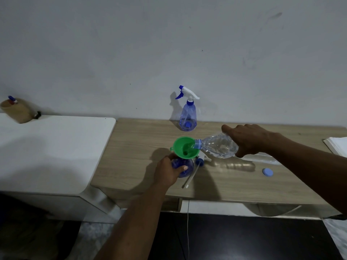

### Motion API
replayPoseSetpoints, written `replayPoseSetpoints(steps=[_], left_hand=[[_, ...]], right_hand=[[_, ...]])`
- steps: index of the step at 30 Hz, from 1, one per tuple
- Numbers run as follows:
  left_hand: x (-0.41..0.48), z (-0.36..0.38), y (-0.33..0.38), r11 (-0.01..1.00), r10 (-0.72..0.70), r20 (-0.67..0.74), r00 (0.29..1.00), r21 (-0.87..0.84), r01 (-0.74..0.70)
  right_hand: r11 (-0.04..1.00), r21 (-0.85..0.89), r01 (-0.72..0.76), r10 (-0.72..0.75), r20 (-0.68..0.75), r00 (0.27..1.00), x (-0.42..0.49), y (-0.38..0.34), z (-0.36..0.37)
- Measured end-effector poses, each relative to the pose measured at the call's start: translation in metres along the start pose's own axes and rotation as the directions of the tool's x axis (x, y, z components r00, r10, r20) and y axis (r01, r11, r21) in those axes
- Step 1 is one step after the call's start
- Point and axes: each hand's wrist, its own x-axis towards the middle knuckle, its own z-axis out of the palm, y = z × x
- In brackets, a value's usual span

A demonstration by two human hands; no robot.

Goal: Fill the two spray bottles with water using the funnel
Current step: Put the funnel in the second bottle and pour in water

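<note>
Filling the first bottle: the right hand [249, 140] wraps the tilted water bottle [218, 146], mouth at the green funnel [183, 147]. The left hand [167, 173] grips the near spray bottle [189, 167] beneath the funnel. The second spray bottle [188, 117] (sprayer on) waits behind the funnel; the next move probably calls for a steady pour.

The funnel [185, 147] is showing solid green. The rear spray bottle [188, 117] is showing translucent blue. The loose cap [267, 172] is showing light blue; the table [135, 139] is showing pale wood grain.
</note>
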Motion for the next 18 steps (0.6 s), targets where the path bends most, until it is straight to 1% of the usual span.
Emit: replayPoseSetpoints(steps=[8, 13, 18], left_hand=[[0.0007, 0.0007, -0.0033, 1.000, 0.004, 0.015, 1.000, -0.017, -0.004], [0.0032, 0.0013, -0.0052, 1.000, 0.005, 0.009, 1.000, 0.005, -0.006], [0.0040, 0.0013, -0.0059, 1.000, 0.007, 0.002, 1.000, -0.005, -0.007]], right_hand=[[1.000, 0.001, -0.007, 0.007, -0.003, 1.000, -0.0013, -0.0002, -0.0018], [1.000, 0.006, -0.008, 0.009, -0.008, 1.000, -0.0018, -0.0007, -0.0009], [0.998, 0.068, -0.005, 0.006, -0.014, 1.000, -0.0028, -0.0005, 0.0034]])
